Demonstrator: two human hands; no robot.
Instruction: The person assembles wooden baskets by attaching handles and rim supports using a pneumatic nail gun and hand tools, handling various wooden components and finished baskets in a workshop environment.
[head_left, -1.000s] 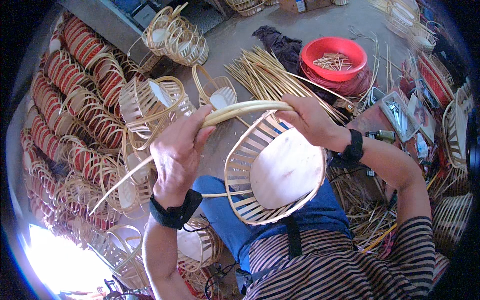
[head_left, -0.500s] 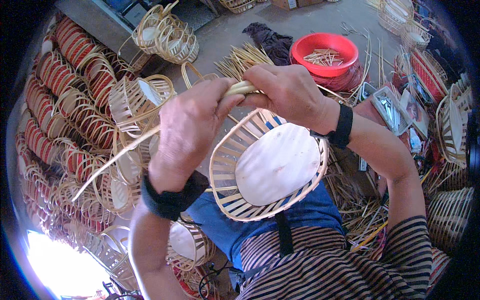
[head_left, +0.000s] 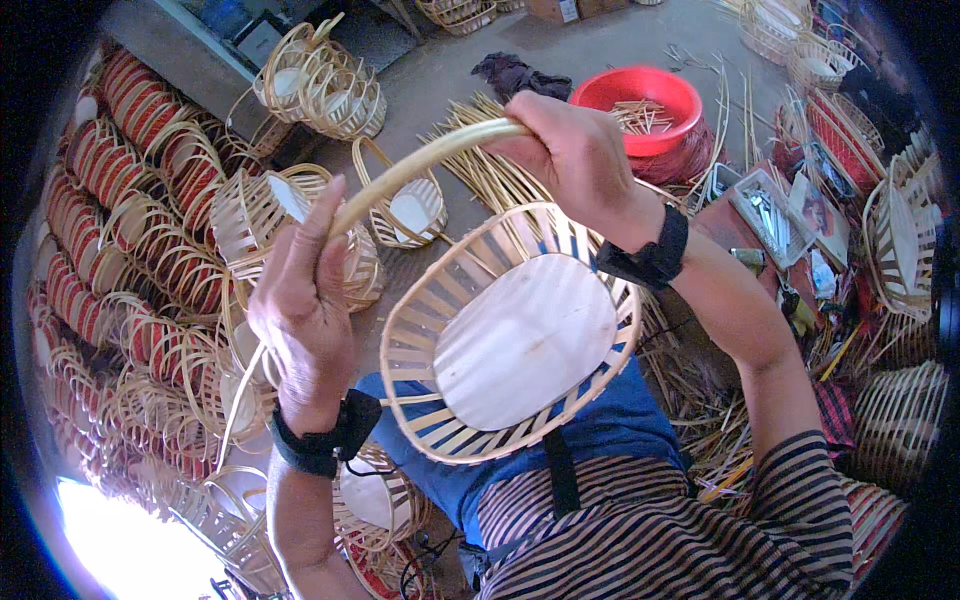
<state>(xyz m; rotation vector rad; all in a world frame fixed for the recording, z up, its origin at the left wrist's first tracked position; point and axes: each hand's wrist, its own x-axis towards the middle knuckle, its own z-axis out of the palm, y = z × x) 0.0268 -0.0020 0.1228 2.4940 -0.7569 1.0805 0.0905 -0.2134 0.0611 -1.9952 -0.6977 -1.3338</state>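
A pale cane strip [head_left: 425,158] arches between my hands above my lap. My right hand [head_left: 575,165] pinches its upper end, fingers closed. Lower and to the left, my left hand [head_left: 305,310] has the strip between thumb and fingers, and a thin tail of it trails below the palm. Beneath them an oval woven basket [head_left: 520,345] rests tilted on my thighs, its opening toward me and a pale wooden base inside. Neither hand touches the basket. Both wrists wear black bands.
Stacked red-and-tan baskets [head_left: 150,200] fill the left side. Beyond my lap are a small handled basket [head_left: 412,210], a bundle of cane sticks [head_left: 480,165] and a red basin [head_left: 640,95] holding short sticks. At right, a tray of tools [head_left: 770,215] stands near more baskets.
My hands have drawn apart, the left sliding down and left along the strip, which now bends in a wide arch. The basket appears slightly lower and further left.
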